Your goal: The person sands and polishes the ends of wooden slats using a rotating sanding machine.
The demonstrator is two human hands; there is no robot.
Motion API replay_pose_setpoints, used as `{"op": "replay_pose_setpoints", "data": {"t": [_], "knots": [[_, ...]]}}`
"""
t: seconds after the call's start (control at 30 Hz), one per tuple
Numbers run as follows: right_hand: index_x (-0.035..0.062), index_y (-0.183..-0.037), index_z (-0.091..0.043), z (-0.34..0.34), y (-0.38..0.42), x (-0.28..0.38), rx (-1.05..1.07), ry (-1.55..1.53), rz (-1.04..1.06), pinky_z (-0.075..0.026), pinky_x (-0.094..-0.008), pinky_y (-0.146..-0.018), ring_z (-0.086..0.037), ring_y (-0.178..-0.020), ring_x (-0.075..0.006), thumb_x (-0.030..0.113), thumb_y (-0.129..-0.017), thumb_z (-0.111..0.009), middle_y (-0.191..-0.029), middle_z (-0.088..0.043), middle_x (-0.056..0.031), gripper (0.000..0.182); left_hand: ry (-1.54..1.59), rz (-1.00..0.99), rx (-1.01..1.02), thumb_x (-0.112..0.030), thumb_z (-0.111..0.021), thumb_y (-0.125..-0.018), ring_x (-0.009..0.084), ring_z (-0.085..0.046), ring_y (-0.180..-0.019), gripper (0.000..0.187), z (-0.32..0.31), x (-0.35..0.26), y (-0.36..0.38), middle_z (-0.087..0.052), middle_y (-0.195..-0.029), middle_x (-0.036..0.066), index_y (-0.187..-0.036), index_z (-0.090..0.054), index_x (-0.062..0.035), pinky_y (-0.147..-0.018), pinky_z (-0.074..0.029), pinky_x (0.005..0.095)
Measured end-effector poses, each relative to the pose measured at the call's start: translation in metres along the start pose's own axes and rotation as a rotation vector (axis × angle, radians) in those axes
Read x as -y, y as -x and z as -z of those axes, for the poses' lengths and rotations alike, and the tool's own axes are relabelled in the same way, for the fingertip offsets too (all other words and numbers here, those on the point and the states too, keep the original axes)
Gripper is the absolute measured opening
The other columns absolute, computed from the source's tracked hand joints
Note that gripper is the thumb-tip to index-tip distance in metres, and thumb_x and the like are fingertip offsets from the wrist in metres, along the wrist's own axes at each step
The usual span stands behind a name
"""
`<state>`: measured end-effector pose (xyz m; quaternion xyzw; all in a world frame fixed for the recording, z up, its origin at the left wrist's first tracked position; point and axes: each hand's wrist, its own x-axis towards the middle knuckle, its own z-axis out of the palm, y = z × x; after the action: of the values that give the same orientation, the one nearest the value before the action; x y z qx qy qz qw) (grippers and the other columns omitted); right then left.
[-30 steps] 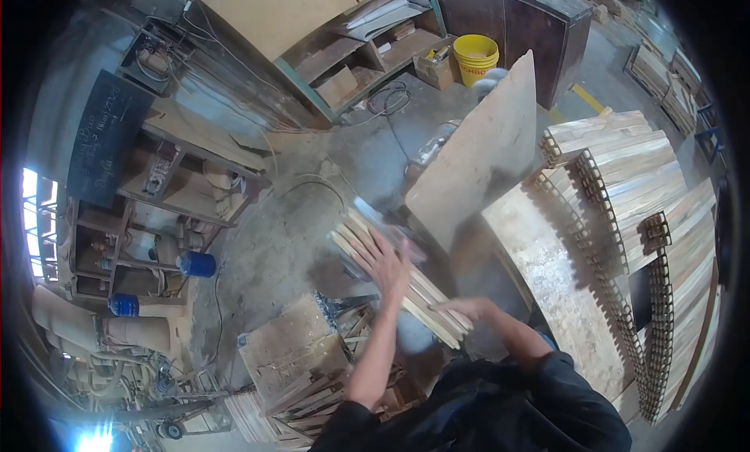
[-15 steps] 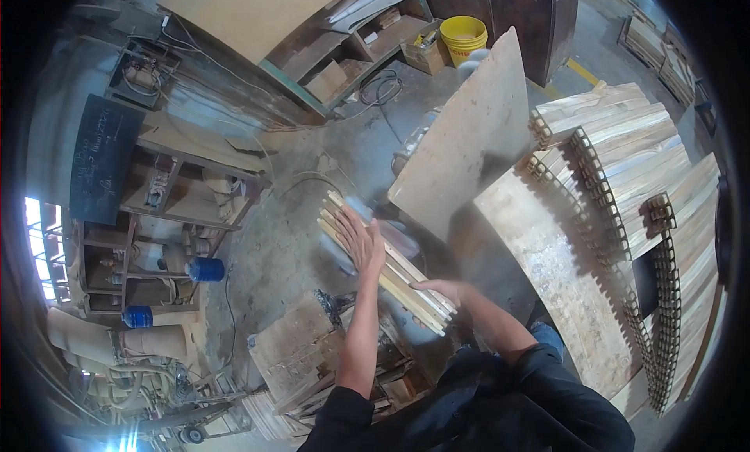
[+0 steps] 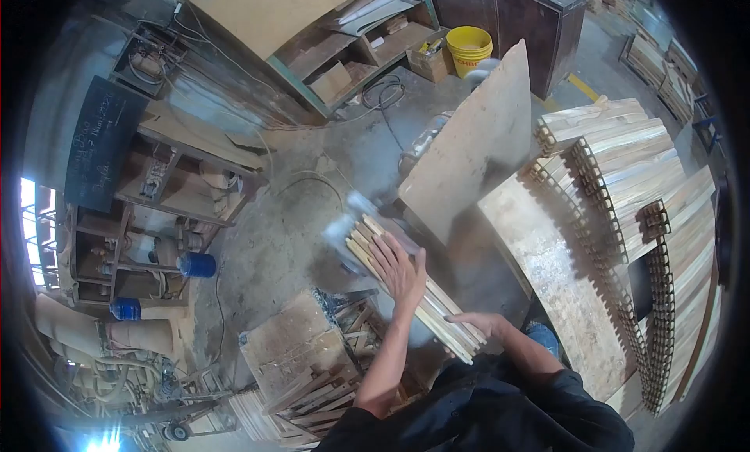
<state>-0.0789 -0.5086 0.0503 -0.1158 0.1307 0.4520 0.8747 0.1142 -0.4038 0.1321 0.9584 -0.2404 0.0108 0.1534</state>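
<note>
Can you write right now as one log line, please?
left hand: flat on sticks | right hand: holding sticks' near end | bucket: yellow, beside box

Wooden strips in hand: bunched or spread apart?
Bunched: the wooden strips lie side by side, left hand flat across them, right hand gripping near the end closest to the body.

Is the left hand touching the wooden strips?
Touching. The head view shows the left hand lying flat across the wooden strips, fingers spread over their tops.
</note>
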Motion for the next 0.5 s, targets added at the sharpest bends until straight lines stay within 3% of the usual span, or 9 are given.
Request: {"op": "replay_pose_setpoints", "data": {"t": [0.1, 0.13, 0.2, 0.27, 0.37, 0.5], "knots": [[-0.0049, -0.124, -0.060, -0.013, 0.001, -0.003, -0.220, 0.113, -0.011, -0.060, -0.0450, -0.087, -0.072, -0.096, -0.0316, 0.054, -0.095, -0.062, -0.110, -0.070, -0.0224, 0.066, -0.015, -0.010, -0.037, -0.052, -0.044, -0.101, 0.0451, -0.003, -0.153, 0.088, -0.006, 0.006, -0.002, -0.006, -0.164, 0.031, -0.158, -0.009, 0.0066, -0.123, -0.004, 0.0558], [-0.0041, -0.126, -0.060, -0.018, -0.007, 0.009, -0.316, 0.229, -0.030, -0.060, -0.0401, -0.085, -0.072, -0.094, -0.0275, 0.056, -0.092, -0.065, -0.112, -0.070, -0.0197, 0.070, -0.009, -0.010, -0.056, -0.052, -0.044, -0.101, 0.0449, -0.003, -0.153, 0.088, -0.005, 0.015, -0.012, -0.007, -0.164, 0.031, -0.157, -0.010, 0.0075, -0.123, -0.004, 0.0557], [-0.0054, -0.128, -0.060, -0.035, -0.029, 0.042, -0.410, 0.412, 0.104, -0.059, -0.0362, -0.083, -0.072, -0.095, -0.0249, 0.059, -0.088, -0.069, -0.114, -0.070, -0.0189, 0.077, 0.017, 0.028, -0.080, -0.053, -0.040, -0.102, 0.0440, 0.000, -0.153, 0.085, 0.002, 0.037, -0.041, -0.009, -0.164, 0.030, -0.156, -0.018, 0.0089, -0.123, -0.002, 0.0547], [-0.0084, -0.130, -0.059, -0.056, -0.044, 0.086, -0.525, 0.681, 0.137, -0.057, -0.0354, -0.084, -0.070, -0.098, -0.0259, 0.065, -0.082, -0.070, -0.118, -0.069, -0.0198, 0.089, -0.033, 0.049, -0.130, -0.053, -0.037, -0.103, 0.0434, 0.002, -0.154, 0.082, 0.021, 0.057, -0.077, -0.008, -0.164, 0.030, -0.154, -0.022, 0.0098, -0.123, 0.000, 0.0544], [-0.0116, -0.132, -0.058, -0.072, -0.061, 0.120, -0.586, 0.822, 0.149, -0.053, -0.0386, -0.094, -0.066, -0.110, -0.0300, 0.073, -0.077, -0.070, -0.126, -0.065, -0.0236, 0.101, 0.058, 0.113, -0.033, -0.052, -0.036, -0.104, 0.0438, 0.002, -0.153, 0.080, 0.040, 0.077, -0.107, -0.007, -0.164, 0.030, -0.154, -0.024, 0.0102, -0.123, 0.001, 0.0550], [-0.0110, -0.134, -0.055, -0.034, -0.065, 0.094, -0.639, 0.878, 0.251, -0.058, -0.0381, -0.081, -0.069, -0.105, -0.0309, 0.069, -0.080, -0.071, -0.126, -0.065, -0.0240, 0.098, -0.056, 0.050, -0.024, -0.052, -0.035, -0.104, 0.0452, 0.001, -0.153, 0.080, 0.024, 0.071, -0.086, -0.009, -0.164, 0.031, -0.153, -0.025, 0.0105, -0.123, 0.000, 0.0558]]}}
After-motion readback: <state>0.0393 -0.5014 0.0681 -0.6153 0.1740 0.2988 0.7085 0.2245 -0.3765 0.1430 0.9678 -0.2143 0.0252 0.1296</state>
